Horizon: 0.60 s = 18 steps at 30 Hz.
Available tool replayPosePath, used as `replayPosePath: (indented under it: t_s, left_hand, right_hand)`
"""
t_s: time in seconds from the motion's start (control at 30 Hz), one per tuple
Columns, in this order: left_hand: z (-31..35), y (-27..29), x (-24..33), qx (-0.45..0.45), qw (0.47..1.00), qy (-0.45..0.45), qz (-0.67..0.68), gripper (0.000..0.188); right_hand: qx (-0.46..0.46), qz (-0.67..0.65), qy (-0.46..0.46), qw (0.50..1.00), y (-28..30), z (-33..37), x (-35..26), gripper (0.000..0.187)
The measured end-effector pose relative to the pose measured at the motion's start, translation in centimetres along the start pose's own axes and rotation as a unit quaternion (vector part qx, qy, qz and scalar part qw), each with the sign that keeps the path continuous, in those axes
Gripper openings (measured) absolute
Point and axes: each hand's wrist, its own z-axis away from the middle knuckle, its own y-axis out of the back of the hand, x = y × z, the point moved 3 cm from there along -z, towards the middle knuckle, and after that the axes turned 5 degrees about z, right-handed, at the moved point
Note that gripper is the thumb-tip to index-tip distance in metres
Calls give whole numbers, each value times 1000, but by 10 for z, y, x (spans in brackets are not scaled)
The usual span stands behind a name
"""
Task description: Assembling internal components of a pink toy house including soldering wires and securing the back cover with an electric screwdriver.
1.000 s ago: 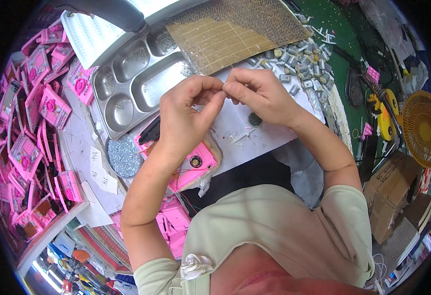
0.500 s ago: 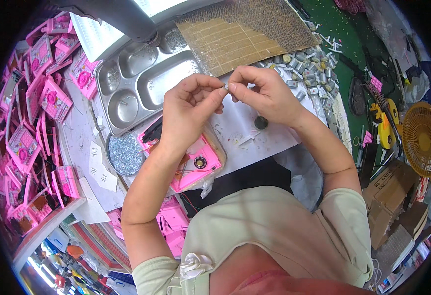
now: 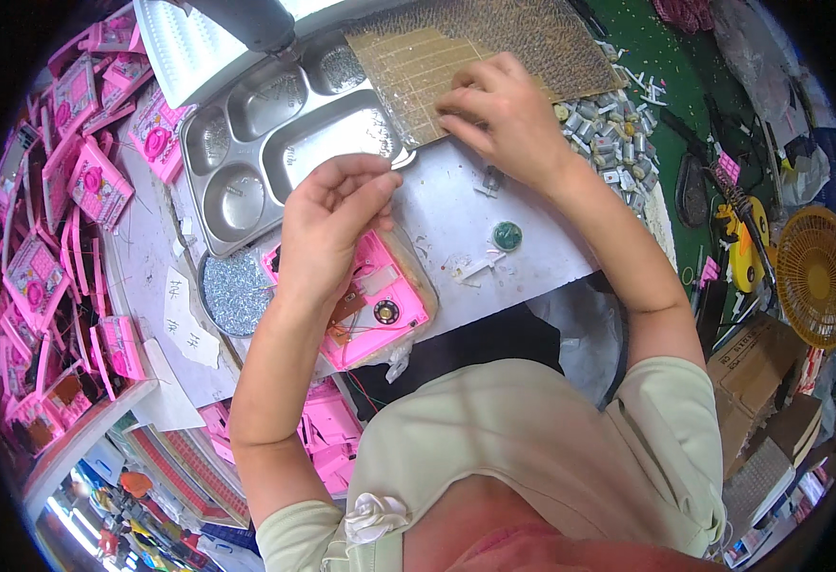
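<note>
Ends two-handed contact, leaving pale piece (image 3: pixel 403 158) pinched in left hand (image 3: pixel 334 208) alone; reaches half-curled right hand (image 3: pixel 506 119) over brown board (image 3: pixel 416 71), cannot tell if holding anything

Green surface (image 3: pixel 682 78), maybe floor; bright strip lights (image 3: pixel 75 524) lower left.

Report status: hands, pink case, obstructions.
Left hand curled, contents unclear. Right hand over edge of brown sheet. Pink case open; left forearm hides part.
</note>
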Motion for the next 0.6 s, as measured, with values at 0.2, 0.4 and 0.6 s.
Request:
replayPosePath:
  t_s: [0.2, 0.4, 0.6]
  left_hand:
    - [51, 20, -6, 4, 997, -79, -19, 13]
    - [83, 21, -39, -38, 970, 99, 218, 14]
    - [86, 22, -51, -96, 908, 90, 399, 19]
  right_hand:
    - [-160, -64, -177, 969, 43, 58, -2, 26]
    - [-244, -14, -162, 956, 17, 75, -21, 39]
    - [-234, -6, -97, 967, 8, 76, -14, 25]
